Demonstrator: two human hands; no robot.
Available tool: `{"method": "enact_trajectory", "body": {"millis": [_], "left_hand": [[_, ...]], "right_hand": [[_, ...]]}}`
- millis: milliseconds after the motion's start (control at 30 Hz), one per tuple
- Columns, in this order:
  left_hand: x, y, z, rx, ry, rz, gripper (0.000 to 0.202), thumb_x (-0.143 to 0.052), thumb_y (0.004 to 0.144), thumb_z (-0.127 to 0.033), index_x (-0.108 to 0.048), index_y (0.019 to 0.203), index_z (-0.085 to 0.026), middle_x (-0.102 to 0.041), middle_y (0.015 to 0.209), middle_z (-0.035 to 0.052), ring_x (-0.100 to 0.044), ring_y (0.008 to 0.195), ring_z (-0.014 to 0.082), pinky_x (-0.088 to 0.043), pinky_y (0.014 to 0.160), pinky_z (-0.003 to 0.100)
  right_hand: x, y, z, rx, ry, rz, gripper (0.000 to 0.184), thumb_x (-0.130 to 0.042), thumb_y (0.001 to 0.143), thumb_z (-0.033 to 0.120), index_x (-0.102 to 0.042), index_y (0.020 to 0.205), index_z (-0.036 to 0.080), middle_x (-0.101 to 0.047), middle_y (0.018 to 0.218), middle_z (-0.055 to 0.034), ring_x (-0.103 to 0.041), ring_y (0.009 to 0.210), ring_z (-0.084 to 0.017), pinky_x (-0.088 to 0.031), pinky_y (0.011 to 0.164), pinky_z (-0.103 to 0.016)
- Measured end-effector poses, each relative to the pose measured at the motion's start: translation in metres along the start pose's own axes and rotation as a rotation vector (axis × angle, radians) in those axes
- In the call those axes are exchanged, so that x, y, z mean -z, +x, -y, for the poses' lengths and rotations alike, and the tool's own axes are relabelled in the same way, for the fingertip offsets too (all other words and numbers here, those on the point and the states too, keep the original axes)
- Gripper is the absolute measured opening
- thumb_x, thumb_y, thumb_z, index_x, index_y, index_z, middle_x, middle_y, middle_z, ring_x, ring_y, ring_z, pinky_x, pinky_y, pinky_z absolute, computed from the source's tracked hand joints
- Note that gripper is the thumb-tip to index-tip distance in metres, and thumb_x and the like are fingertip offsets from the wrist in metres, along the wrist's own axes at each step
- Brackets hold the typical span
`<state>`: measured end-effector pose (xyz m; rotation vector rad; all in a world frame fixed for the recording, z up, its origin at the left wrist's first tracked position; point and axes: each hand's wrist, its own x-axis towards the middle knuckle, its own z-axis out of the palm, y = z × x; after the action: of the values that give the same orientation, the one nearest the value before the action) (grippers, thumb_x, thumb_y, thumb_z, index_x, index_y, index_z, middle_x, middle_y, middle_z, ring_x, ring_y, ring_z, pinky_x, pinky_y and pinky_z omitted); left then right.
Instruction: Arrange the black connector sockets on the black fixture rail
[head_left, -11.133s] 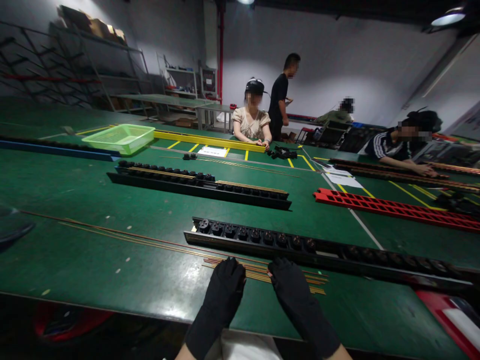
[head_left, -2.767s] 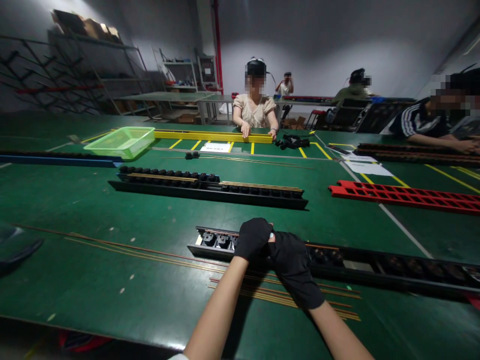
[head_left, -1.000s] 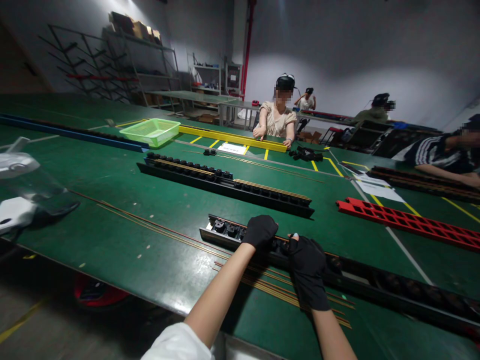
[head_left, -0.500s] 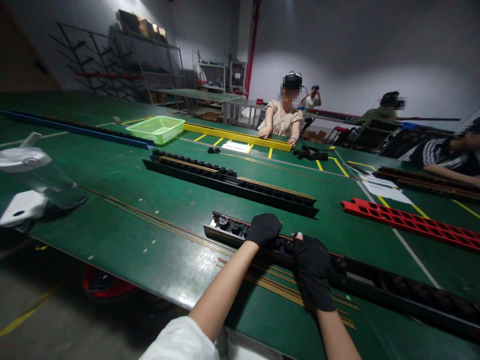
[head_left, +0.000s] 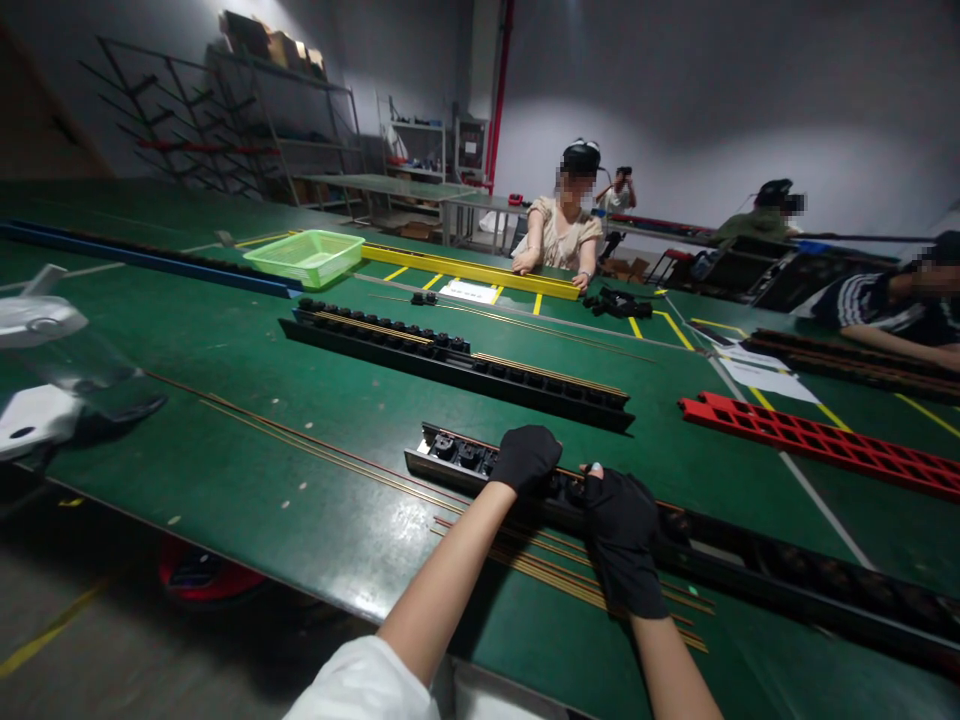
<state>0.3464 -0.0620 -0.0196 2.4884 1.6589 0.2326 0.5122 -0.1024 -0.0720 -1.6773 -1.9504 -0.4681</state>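
A long black channel rail point(head_left: 780, 572) runs from mid-table to the right edge. Round black parts point(head_left: 444, 446) sit in a row inside its left end, with a thin rod along the far side. My left hand point(head_left: 527, 460), in a black glove, is closed over the rail; its fingers, and whatever they hold, are hidden. A little to the right, my right hand point(head_left: 621, 530) is closed on the same rail, its bare thumb tip over the channel. Several thin brass-coloured rods point(head_left: 577, 588) lie in front of the rail, partly under my right hand and left forearm.
A second black rail point(head_left: 450, 372) with rods lies beyond. Farther back are a green basket point(head_left: 304, 262) and a yellow rail point(head_left: 472, 268). A red lattice rail point(head_left: 817, 440) lies right. A co-worker point(head_left: 562, 225) sits opposite; a clear container point(head_left: 90, 355) stands left.
The view has shifted slightly, so the background sits a little farther left. Both my hands stay at the same places on the rail.
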Motion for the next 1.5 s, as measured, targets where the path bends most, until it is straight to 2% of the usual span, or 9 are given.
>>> {"method": "enact_trajectory", "body": {"millis": [333,600,900,1100,1500], "left_hand": [[0.0023,0.0001,-0.0006,-0.015,0.007,0.029,0.039,-0.034,0.098,-0.032,-0.066,0.101,-0.011,-0.066,0.099,0.0186,-0.064,0.099,0.0288,-0.052,0.08,0.041],[0.004,-0.0001,-0.0013,-0.012,0.003,0.037,0.038,-0.036,0.097,-0.031,-0.066,0.103,-0.01,-0.065,0.101,0.0205,-0.064,0.098,0.0299,-0.051,0.08,0.042],[0.0038,0.0004,-0.001,-0.009,0.014,0.035,0.038,-0.035,0.098,-0.032,-0.066,0.103,-0.012,-0.066,0.101,0.0178,-0.064,0.099,0.0266,-0.051,0.082,0.039],[0.0021,0.0006,-0.0009,-0.014,0.019,0.036,0.043,-0.03,0.099,-0.033,-0.066,0.102,-0.01,-0.066,0.101,0.0188,-0.063,0.1,0.0287,-0.051,0.082,0.041],[0.0023,0.0008,-0.0006,-0.015,0.023,0.036,0.041,-0.031,0.099,-0.033,-0.065,0.102,-0.011,-0.065,0.102,0.0177,-0.063,0.1,0.0274,-0.051,0.082,0.04]], "right_hand": [[-0.0013,-0.0001,-0.0002,-0.001,0.018,-0.038,0.047,-0.034,0.097,0.032,-0.064,0.066,0.015,-0.064,0.061,-0.0064,-0.051,0.056,-0.017,-0.029,0.061,-0.029],[0.0002,0.0009,0.0003,-0.016,-0.002,-0.004,0.048,-0.035,0.098,0.032,-0.064,0.064,0.015,-0.063,0.06,-0.0063,-0.05,0.055,-0.016,-0.026,0.061,-0.029],[-0.0011,0.0003,0.0004,-0.021,-0.028,0.016,0.047,-0.035,0.098,0.031,-0.063,0.064,0.015,-0.063,0.061,-0.0067,-0.048,0.055,-0.016,-0.026,0.061,-0.029],[-0.0022,0.0001,-0.0007,-0.039,0.003,0.028,0.046,-0.035,0.098,0.032,-0.064,0.065,0.015,-0.064,0.063,-0.0068,-0.049,0.058,-0.017,-0.027,0.063,-0.029],[-0.0042,-0.0005,-0.0016,0.002,-0.035,-0.022,0.044,-0.036,0.097,0.03,-0.063,0.065,0.016,-0.063,0.061,-0.0059,-0.05,0.057,-0.017,-0.027,0.063,-0.029]]}}
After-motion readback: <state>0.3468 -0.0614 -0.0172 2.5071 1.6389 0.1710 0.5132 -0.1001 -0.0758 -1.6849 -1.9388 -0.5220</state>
